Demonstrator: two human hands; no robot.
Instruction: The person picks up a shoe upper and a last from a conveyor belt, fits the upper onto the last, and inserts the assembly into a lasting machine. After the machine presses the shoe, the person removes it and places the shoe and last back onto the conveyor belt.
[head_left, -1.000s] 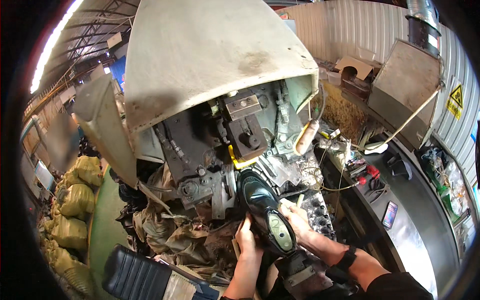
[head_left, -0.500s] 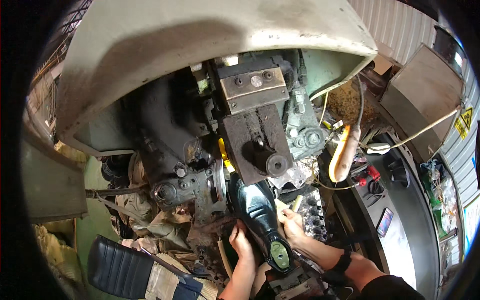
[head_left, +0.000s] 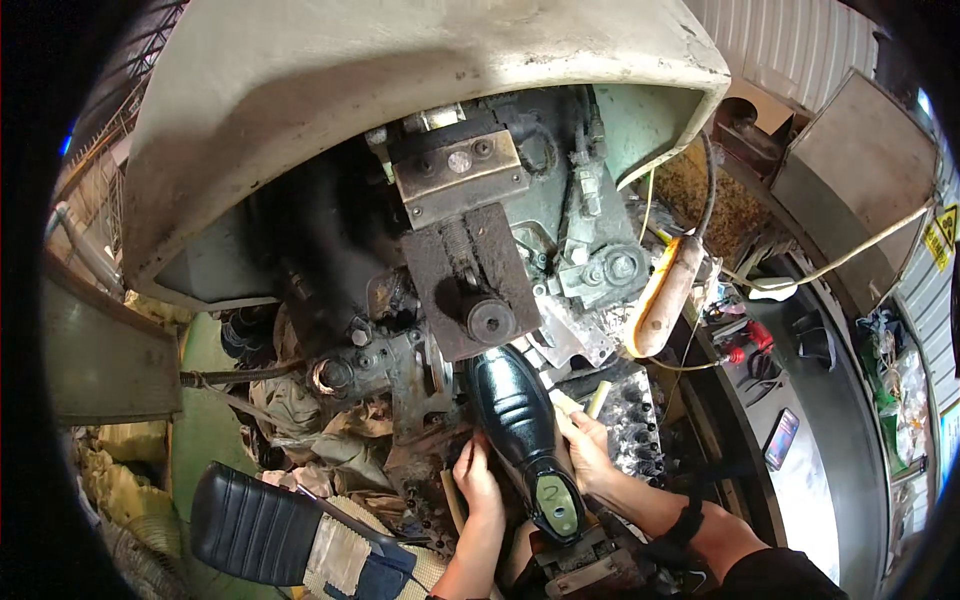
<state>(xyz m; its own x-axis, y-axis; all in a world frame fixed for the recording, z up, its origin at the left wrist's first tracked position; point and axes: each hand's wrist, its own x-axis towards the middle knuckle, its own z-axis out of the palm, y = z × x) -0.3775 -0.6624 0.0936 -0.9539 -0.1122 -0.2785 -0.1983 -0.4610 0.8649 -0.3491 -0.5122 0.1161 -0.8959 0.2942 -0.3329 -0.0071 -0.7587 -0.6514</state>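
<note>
A glossy black shoe upper (head_left: 515, 405) is stretched over a last with a green top (head_left: 557, 503). It lies with its toe toward the machine, just under a dark metal block with a round knob (head_left: 470, 290). My left hand (head_left: 478, 482) is closed against the shoe's left side, its fingertips partly hidden by the shoe. On the other side my right hand (head_left: 588, 445) grips the shoe, with a pale strip (head_left: 567, 402) by its fingertips. The heel end rests over a dark metal support (head_left: 590, 570) close to me.
A big pale machine hood (head_left: 430, 60) arches above. An orange hand lamp (head_left: 668, 297) hangs at right, by a curved grey bench (head_left: 810, 480) bearing a phone (head_left: 782, 438) and a red tool (head_left: 752, 340). At left are a black padded seat (head_left: 255, 520) and crumpled cloth (head_left: 350, 440).
The view has shifted, and the machine block now appears farther left. The shoe's toe has swung slightly right and points more directly under the block. Both hands keep their hold on the shoe.
</note>
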